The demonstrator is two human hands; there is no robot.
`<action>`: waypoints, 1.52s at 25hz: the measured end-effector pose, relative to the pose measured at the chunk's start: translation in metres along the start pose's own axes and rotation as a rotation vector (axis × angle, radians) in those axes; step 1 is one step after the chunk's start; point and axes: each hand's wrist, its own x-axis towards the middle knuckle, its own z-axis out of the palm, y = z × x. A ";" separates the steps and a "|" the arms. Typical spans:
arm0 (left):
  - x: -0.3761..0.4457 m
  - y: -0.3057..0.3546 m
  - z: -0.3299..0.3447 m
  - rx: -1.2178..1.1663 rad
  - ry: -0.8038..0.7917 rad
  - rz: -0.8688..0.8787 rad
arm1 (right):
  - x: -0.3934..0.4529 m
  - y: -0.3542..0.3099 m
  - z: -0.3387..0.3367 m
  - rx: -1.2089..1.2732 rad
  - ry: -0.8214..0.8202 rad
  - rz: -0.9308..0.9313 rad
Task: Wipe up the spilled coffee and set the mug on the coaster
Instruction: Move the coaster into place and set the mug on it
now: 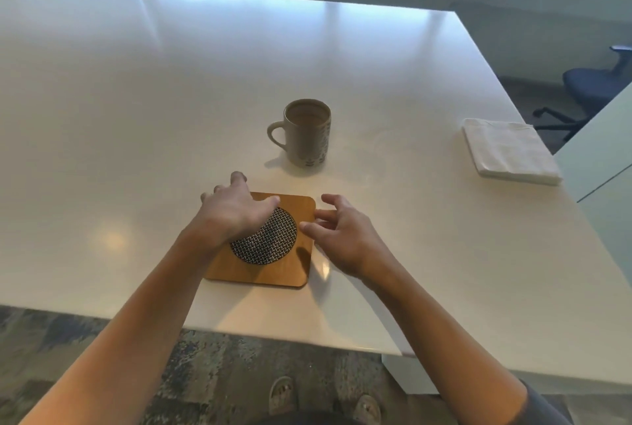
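A pale mug with coffee in it stands upright on the white table, handle pointing left. Nearer to me lies a square wooden coaster with a woven black-and-white round centre. My left hand rests on the coaster's far left corner, fingers spread, thumb on the wood. My right hand is at the coaster's right edge, fingertips touching it, fingers apart. Neither hand holds anything. I cannot make out any spilled coffee on the table.
A stack of white napkins lies near the table's right edge. A dark office chair stands beyond that edge, and a white cabinet is at the right. The table's near edge runs just below the coaster.
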 end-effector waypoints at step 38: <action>-0.057 0.131 0.078 -0.388 -0.167 0.144 | -0.044 0.073 -0.177 0.436 0.157 0.085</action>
